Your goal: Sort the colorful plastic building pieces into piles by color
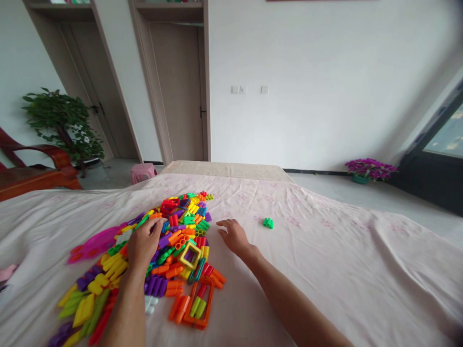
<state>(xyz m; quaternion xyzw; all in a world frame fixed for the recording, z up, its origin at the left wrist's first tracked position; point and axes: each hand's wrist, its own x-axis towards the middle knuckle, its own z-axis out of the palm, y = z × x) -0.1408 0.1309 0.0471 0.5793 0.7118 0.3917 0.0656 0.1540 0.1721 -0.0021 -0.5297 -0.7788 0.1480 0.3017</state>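
A long heap of colourful plastic blocks (173, 239) lies on the cloth-covered surface, left of centre. Over the heap's left part is my left hand (144, 241), its fingers curled together near a blue block; what they hold, if anything, is hidden. My right hand (233, 235) hovers just right of the heap, fingers apart and holding nothing. A single green block (268, 222) lies apart, to the right of that hand. Near the heap's front edge are an orange rectangular frame (208, 308) and a yellow square frame (190, 256).
A pink translucent piece (96, 245) lies left of the heap. The patterned cloth (325, 270) covers the wide surface. Beyond it stand a pink stool (143, 172), a wooden chair (54, 168), a leafy plant (61, 120) and purple flowers (371, 168).
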